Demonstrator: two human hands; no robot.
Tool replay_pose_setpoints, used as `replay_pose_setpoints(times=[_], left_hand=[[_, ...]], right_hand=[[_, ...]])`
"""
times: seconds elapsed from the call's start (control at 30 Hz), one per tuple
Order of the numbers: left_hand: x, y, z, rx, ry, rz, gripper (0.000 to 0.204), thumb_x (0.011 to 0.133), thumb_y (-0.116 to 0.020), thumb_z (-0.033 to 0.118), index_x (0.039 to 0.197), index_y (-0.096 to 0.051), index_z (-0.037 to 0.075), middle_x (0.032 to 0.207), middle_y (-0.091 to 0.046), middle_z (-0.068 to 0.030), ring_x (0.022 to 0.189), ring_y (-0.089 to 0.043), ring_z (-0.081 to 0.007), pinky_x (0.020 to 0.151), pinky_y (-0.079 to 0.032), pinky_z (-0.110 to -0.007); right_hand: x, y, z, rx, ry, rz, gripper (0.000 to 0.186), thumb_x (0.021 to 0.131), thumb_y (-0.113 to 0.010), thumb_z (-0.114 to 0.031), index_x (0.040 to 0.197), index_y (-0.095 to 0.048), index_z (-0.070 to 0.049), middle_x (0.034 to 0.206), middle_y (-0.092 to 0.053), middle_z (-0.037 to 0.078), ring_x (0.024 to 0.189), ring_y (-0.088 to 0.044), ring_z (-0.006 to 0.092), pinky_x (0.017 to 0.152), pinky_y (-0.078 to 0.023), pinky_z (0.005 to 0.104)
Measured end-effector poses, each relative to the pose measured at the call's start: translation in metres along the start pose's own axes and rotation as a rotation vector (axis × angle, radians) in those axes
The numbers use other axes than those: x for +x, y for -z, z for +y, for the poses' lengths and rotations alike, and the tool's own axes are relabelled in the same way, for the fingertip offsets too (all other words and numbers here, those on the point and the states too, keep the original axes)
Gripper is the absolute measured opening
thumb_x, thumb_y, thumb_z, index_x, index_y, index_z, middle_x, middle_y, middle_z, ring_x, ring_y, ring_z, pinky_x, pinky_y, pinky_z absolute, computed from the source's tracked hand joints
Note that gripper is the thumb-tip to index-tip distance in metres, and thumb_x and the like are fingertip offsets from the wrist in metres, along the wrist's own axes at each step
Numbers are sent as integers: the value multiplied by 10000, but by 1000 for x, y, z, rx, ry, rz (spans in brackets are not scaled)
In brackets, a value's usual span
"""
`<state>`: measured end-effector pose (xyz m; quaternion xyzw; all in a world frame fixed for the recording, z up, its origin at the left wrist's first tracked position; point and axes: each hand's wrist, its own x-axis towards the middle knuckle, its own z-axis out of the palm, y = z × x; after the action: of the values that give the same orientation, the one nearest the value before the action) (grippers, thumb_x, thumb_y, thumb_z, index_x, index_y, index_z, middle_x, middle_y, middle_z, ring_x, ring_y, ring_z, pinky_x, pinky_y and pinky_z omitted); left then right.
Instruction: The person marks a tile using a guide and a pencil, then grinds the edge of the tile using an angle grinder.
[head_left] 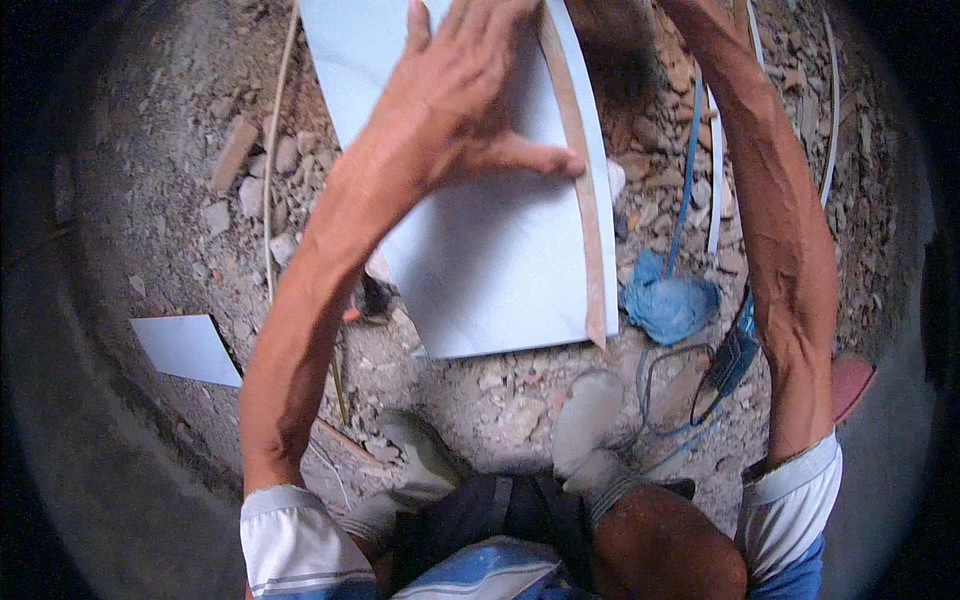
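Observation:
A large white tile (pixel 490 265) with a smooth face lies on the rubble in front of me, its near edge just beyond my feet. Along its right side runs a narrow brown strip (pixel 593 265), apparently wood, whose pointed end reaches the tile's near edge. My left hand (pixel 465 95) is spread over the tile with its fingers stretched forward. Its thumb tip rests on the strip. My right forearm (pixel 785 230) reaches forward on the right, but the hand lies beyond the upper edge of the picture. A blurred dark shape (pixel 615 45) stands beyond the tile's right side.
Broken stone and rubble (pixel 520 415) cover the ground. A crumpled blue plastic bag (pixel 668 300) lies right of the tile, near a dark blue object with a cord (pixel 735 355). A small white tile piece (pixel 187 347) sits at left. Thin pale strips (pixel 715 170) lie at right.

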<state>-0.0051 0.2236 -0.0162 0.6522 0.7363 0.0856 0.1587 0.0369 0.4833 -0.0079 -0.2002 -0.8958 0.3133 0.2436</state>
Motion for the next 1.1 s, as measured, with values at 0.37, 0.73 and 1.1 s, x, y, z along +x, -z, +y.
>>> replay_pose_setpoints(times=[0.37,0.73,1.1], left_hand=[[0,8,-4,49,-52,129,1576,593,-821,932,1673,-192,-28,1729,-240,-324,1625,-250,-472,1333,-206,-695],[0,17,-6,74,-57,129,1532,619,-852,883,1633,-237,-85,1718,-262,-342,1623,-242,-493,1304,-216,-735],[0,11,-10,-20,-68,152,1542,609,-840,892,1596,-281,-152,1689,-302,-363,1598,-302,-498,1282,-261,-749]], right_hand=[[-88,20,-46,191,-22,-106,277,1026,-736,-184,872,-681,39,866,-735,144,780,-710,231,664,-590,368],[-167,43,-88,84,-39,-181,189,1032,-701,-144,1031,-689,44,845,-751,178,742,-746,251,687,-619,375],[-250,59,-118,37,-137,-228,173,1036,-747,-142,1157,-742,-19,961,-788,120,827,-759,184,756,-598,313]])
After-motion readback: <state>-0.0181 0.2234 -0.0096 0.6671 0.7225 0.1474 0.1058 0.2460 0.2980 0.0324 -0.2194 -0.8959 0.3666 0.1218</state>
